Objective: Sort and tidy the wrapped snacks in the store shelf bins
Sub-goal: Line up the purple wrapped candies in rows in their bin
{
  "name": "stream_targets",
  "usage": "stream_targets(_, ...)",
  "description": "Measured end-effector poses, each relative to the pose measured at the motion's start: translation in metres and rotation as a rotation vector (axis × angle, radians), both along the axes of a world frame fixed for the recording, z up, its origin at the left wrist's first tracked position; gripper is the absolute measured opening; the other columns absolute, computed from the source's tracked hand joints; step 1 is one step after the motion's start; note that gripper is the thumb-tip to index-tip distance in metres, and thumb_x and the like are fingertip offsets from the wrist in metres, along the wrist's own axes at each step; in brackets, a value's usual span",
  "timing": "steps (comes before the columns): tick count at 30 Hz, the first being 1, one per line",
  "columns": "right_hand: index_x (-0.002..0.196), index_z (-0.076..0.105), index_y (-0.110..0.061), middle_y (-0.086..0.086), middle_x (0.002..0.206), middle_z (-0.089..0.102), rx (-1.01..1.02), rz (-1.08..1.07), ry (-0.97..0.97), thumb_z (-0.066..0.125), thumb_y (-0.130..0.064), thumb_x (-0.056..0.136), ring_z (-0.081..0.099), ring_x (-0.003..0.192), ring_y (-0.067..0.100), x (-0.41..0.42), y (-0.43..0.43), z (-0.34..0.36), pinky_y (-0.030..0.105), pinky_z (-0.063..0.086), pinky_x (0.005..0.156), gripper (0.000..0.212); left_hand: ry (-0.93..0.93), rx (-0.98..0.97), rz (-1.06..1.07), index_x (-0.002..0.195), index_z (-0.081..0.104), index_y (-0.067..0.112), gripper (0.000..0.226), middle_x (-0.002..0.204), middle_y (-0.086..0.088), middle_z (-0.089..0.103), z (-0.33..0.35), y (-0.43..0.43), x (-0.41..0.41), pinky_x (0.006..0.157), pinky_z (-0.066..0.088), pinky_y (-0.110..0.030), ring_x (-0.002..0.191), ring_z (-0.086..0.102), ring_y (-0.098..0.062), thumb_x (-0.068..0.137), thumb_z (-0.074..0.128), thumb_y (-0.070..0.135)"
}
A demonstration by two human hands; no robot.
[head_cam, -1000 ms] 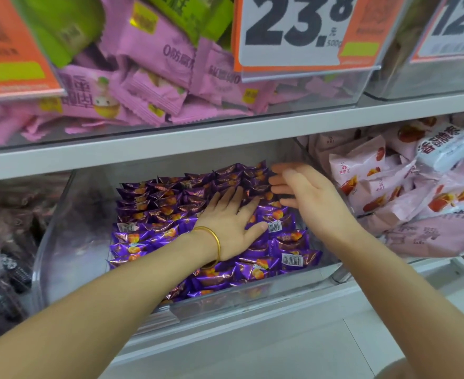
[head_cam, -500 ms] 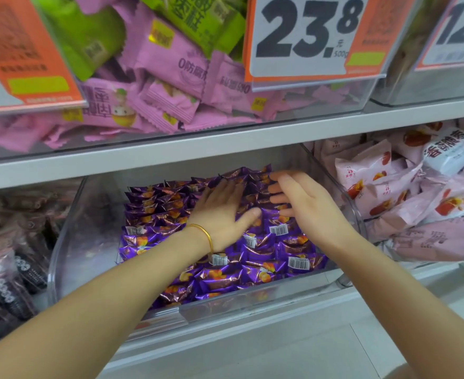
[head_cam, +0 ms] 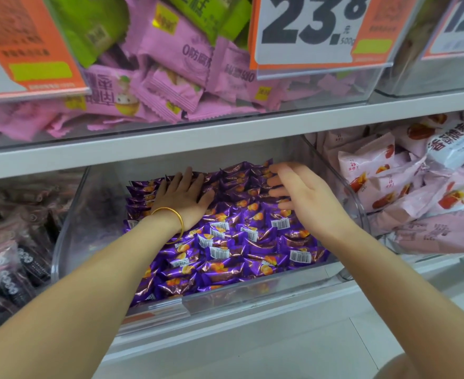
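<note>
A clear plastic bin [head_cam: 69,231] on the lower shelf holds several purple wrapped snacks [head_cam: 241,242], some in neat rows at the back and some loose at the front. My left hand [head_cam: 183,196], with a gold bangle on the wrist, lies flat with straight fingers on the back rows of snacks. My right hand [head_cam: 304,195] rests on the snacks at the bin's back right, fingers stretched out to the left and slightly spread. Neither hand holds a snack.
Pale pink snack packs [head_cam: 422,184] fill the bin to the right, dark packs [head_cam: 14,242] the bin to the left. Above the shelf board [head_cam: 225,132] a bin holds pink and green packs [head_cam: 176,69]. A 23.8 price card [head_cam: 307,31] hangs overhead.
Both hands have slid farther back into the bin over the purple snacks. The view has moved closer to the shelf.
</note>
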State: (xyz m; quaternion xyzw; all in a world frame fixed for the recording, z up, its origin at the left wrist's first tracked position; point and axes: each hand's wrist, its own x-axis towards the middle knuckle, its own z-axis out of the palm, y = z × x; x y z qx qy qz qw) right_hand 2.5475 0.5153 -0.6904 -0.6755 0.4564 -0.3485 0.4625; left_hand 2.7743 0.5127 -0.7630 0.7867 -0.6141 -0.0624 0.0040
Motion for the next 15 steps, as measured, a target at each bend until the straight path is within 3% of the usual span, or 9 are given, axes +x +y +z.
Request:
stream_targets(4, 0.101, 0.055, -0.025, -0.008, 0.099, 0.062, 0.001, -0.008, -0.014, 0.037, -0.033, 0.098, 0.062, 0.096, 0.010, -0.003, 0.001, 0.001, 0.045, 0.047, 0.096, 0.020, -0.034, 0.032, -0.002, 0.150, 0.000, 0.030, 0.062, 0.158, 0.001, -0.011, -0.003, 0.004, 0.000, 0.118, -0.002, -0.042, 0.146, -0.007, -0.019, 0.095, 0.010, 0.057)
stream_targets(8, 0.099, 0.056, -0.020, 0.002, 0.101, 0.064, -0.034, -0.008, 0.011, 0.037, -0.036, 0.097, 0.061, 0.098, 0.019, -0.007, 0.002, 0.003, 0.048, 0.046, 0.095, 0.026, 0.012, -0.030, -0.006, 0.149, -0.003, 0.030, 0.066, 0.158, -0.003, -0.011, 0.014, 0.005, -0.017, 0.118, -0.003, -0.046, 0.145, -0.010, -0.022, 0.093, 0.010, 0.061)
stream_targets(11, 0.091, 0.054, -0.026, 0.003, 0.101, 0.064, -0.066, 0.001, 0.008, 0.036, -0.039, 0.097, 0.061, 0.099, 0.022, -0.009, 0.002, 0.002, 0.048, 0.046, 0.095, 0.023, 0.013, -0.065, -0.278, 0.148, -0.001, 0.037, 0.067, 0.158, 0.001, -0.009, 0.018, 0.019, -0.049, 0.116, -0.004, -0.047, 0.145, -0.009, -0.022, 0.089, 0.012, 0.067)
stream_targets(15, 0.104, 0.054, -0.024, -0.008, 0.099, 0.062, -0.073, 0.001, -0.015, 0.035, -0.040, 0.098, 0.061, 0.098, 0.013, -0.013, 0.003, 0.001, 0.046, 0.046, 0.096, 0.025, -0.109, 0.048, -0.446, 0.145, -0.007, 0.043, 0.068, 0.158, 0.002, -0.010, 0.001, 0.036, -0.055, 0.117, -0.005, -0.047, 0.145, -0.011, -0.022, 0.083, 0.005, 0.069)
